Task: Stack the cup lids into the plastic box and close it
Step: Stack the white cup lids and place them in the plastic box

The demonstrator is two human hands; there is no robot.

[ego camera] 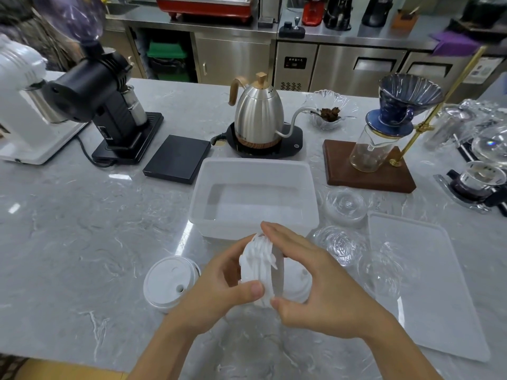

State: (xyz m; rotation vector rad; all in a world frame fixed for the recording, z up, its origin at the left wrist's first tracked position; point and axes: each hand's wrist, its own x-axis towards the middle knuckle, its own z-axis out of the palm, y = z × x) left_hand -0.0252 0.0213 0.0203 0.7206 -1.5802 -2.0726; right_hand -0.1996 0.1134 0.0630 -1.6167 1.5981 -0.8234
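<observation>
A stack of white cup lids is held on edge between my left hand and my right hand, just in front of the plastic box. The translucent box stands open with nothing inside. Its flat lid lies on the counter to the right. More white lids sit stacked on the counter left of my hands, and another white lid shows partly behind my right hand. Several clear dome lids lie between the box and its lid.
Behind the box stand a steel gooseneck kettle on its base, a black scale and a black grinder. A pour-over stand with a blue dripper sits on a wooden base at the right, with glassware beyond.
</observation>
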